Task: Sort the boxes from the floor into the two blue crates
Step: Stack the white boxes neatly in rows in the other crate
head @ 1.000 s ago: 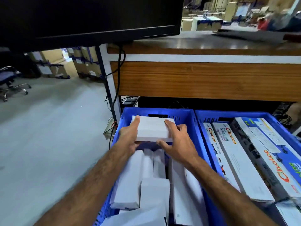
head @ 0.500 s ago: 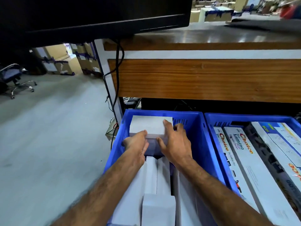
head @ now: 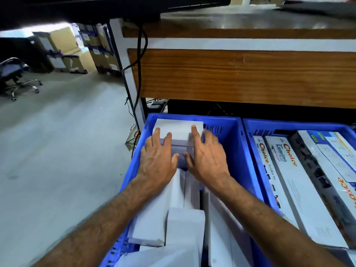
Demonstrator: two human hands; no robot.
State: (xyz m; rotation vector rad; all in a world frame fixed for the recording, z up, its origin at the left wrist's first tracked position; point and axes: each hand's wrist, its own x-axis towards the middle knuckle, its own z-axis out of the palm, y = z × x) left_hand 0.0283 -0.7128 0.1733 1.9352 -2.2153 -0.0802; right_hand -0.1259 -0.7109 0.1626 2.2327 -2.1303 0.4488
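Grey warehouse floor [head: 57, 160] runs off toward ten o'clock, a wooden worktop [head: 240, 74] overhead at twelve. Both hands lie flat on a white box [head: 178, 130] at the far end of the left blue crate [head: 233, 143]: left hand [head: 157, 160] and right hand [head: 209, 160], fingers straight, pressing rather than gripping. Seat it well by pushing evenly until it's level against the far wall, then lift away straight. The right blue crate [head: 250, 135] holds printed cartons.

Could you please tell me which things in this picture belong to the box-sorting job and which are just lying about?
Part of the job:
- plain white box, under both hands
- left hand and right hand
- left blue crate of white boxes
- right blue crate of printed Choice boxes

Just lying about:
- wooden desk
- office chair
- stacked cartons
- hanging cables
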